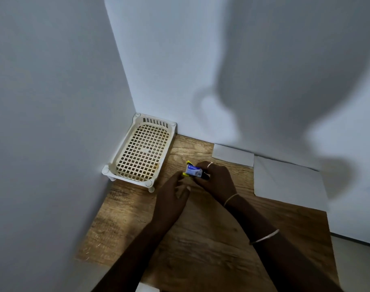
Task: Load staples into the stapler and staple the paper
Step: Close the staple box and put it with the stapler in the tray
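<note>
The right hand (215, 182) grips a small blue-and-white, yellow-edged staple box (193, 170).

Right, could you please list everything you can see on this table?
Table: one, brown wood, lower middle.
Basket: one, cream, far left corner.
Small paper: one, white, against the far wall.
Large paper: one, white, right of it.
Box: one, blue and white, centre, over something yellow and black.
White object: one, bottom edge, cut off.
Bracelets: two, pale, right forearm.
Ring: one, right hand.
Left hand: one, open, beside the box.
Right hand: one, holds the box.
</note>
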